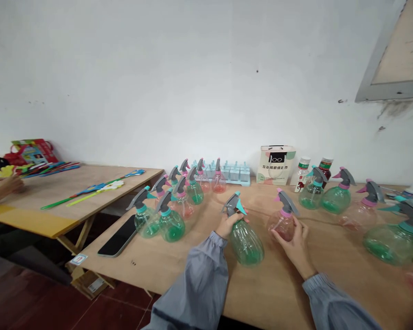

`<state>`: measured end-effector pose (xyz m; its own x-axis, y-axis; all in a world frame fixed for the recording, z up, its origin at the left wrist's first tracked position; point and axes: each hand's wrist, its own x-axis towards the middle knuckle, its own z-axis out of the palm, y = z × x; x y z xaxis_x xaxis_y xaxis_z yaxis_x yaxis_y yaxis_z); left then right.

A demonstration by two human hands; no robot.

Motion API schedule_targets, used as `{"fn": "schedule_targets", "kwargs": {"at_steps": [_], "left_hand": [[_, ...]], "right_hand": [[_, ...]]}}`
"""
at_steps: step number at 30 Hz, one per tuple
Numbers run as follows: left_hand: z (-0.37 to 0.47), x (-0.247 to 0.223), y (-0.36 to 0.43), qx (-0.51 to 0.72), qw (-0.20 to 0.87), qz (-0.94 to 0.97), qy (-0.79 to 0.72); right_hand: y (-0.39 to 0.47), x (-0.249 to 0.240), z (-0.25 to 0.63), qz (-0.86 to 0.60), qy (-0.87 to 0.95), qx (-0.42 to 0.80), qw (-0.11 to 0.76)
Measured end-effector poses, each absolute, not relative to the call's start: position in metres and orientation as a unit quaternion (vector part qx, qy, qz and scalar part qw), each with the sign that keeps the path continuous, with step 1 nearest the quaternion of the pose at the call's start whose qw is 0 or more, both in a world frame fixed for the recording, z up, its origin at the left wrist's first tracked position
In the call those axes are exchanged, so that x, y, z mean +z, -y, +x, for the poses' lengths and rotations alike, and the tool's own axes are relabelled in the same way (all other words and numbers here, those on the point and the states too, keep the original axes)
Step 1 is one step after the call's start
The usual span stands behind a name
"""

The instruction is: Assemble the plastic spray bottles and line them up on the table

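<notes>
My left hand (pixel 229 222) is closed round the neck of a green spray bottle (pixel 247 247) with a grey and teal trigger head; the bottle tilts a little. To its right, my right hand (pixel 296 238) grips the body of a pink spray bottle (pixel 281 223) with a grey and pink head. Several more spray bottles in green and pink (pixel 172 227) stand in a group left of my hands. On the right side are others, among them a green one (pixel 336 199) and a large green one (pixel 388 243) near the edge of view.
A black phone (pixel 119 236) lies at the table's left edge. Along the wall are pale blue popsicle moulds (pixel 239 174), a paper bag (pixel 275 167) and a white bottle (pixel 301 174). At the neighbouring table (pixel 99 208), another person's hand (pixel 7 188) is near colourful hand-shaped sticks.
</notes>
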<state>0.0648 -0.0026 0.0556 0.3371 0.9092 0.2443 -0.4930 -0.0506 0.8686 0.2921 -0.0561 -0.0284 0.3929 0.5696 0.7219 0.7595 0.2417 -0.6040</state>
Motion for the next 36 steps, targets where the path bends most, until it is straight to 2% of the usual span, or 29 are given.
{"fn": "schedule_targets", "kwargs": {"at_steps": [4,12,17,24,36], "left_hand": [[0.065,0.061,0.007,0.524,0.628,0.55,-0.168],[0.063,0.059,0.006,0.539,0.607,0.546,-0.21],[0.049,0.073,-0.001,0.57,0.503,0.612,-0.216],[0.024,0.076,-0.02,0.652,0.31,0.597,-0.349],[0.019,0.054,-0.038,0.667,0.186,0.591,-0.414]], "right_hand": [[0.056,-0.029,0.292,-0.606,0.543,-0.089,0.574],[0.056,-0.028,0.292,-0.603,0.545,-0.086,0.576],[0.056,-0.028,0.293,-0.602,0.551,-0.085,0.572],[0.057,-0.027,0.293,-0.609,0.54,-0.066,0.577],[0.056,-0.026,0.293,-0.597,0.548,-0.086,0.579]]}}
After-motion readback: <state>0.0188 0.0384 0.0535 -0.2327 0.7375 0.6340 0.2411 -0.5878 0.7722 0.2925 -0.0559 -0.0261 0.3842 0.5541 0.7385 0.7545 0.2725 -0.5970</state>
